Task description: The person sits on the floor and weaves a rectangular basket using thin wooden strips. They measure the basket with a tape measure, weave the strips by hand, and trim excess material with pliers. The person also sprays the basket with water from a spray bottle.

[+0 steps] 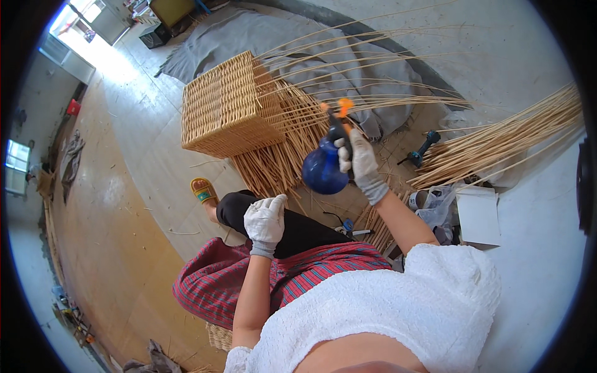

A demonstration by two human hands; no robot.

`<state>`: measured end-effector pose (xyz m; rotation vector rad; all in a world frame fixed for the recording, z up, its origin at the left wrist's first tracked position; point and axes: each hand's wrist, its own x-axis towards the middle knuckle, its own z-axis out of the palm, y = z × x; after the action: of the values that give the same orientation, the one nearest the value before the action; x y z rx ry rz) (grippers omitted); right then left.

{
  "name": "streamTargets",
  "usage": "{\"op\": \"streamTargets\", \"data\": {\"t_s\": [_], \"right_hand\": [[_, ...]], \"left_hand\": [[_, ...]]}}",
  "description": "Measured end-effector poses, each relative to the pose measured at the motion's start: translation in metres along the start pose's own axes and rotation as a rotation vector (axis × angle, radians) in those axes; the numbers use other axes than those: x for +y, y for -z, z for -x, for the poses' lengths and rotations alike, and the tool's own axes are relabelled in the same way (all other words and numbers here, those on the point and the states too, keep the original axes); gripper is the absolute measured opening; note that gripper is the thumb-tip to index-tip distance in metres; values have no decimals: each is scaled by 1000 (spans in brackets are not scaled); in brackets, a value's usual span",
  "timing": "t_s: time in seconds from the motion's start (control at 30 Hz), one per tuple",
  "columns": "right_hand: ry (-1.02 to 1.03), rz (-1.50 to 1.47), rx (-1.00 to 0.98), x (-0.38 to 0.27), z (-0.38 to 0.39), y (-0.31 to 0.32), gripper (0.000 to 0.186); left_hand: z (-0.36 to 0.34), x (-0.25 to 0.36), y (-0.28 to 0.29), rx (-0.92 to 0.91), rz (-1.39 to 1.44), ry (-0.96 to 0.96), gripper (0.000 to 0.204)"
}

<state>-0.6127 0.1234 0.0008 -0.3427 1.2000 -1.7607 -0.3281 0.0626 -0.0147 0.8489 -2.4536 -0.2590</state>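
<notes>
A dark-blue spray bottle with a black and orange spray head is in my right hand, which wears a white glove. My fingers wrap round its neck, and it is raised over the woven strips, to the right of the basket. My left hand, gloved too, is closed at my black-trousered knee, with nothing showing in it. Beyond my hands, a square wicker basket lies tipped on a pile of cut wicker rods. Long unwoven rods fan out from its open end to the right.
A grey cloth spreads on the floor behind the basket. At right lie a large bundle of rods, a cordless drill, a clear plastic bag and a white sheet. A yellow slipper shows on my foot.
</notes>
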Motion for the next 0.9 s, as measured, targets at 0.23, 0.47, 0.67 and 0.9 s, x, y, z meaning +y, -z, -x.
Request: {"op": "streamTargets", "data": {"t_s": [0.23,0.47,0.67,0.9], "right_hand": [[250,122,264,-3,18,59,47],[-25,174,11,61,25,43,40],[-210,117,15,119,23,17,43],[-46,22,234,106,4,80,53]], "left_hand": [[-1,-3,-6,-36,-42,19,14],[3,-3,-8,-39,-51,41,16],[8,-3,-1,-27,-59,51,14],[5,-3,-8,-44,-86,59,16]]}}
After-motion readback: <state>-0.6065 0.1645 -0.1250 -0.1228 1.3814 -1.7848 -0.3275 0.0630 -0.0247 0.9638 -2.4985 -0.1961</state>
